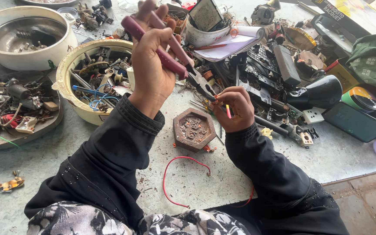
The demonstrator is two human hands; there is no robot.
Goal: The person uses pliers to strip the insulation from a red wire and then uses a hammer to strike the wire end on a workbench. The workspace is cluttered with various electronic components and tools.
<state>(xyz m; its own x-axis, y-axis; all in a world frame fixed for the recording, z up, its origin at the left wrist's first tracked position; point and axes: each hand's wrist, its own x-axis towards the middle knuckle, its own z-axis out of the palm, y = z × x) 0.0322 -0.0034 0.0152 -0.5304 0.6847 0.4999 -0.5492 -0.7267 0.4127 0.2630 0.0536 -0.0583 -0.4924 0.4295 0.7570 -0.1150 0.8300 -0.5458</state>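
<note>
Head view: the left hand (151,65) grips the maroon handles of pliers (183,65), fingers wrapped tight. The plier tips meet a short yellow and red wire (228,110) pinched in the right hand (236,109), above a cluttered desk (44,161). A steady wire and gentle squeeze would likely keep the bite clean.

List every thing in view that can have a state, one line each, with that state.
left hand: closed round the pliers' handles
pliers: tilted, tip at the small wire piece
right hand: fingers pinching the small wire piece
small wire piece: held off the table
red wire: loose, curved on the table
hexagonal dish: open, holding bits
cream bowl: open, full of parts
phone: screen dark, lying flat
</note>
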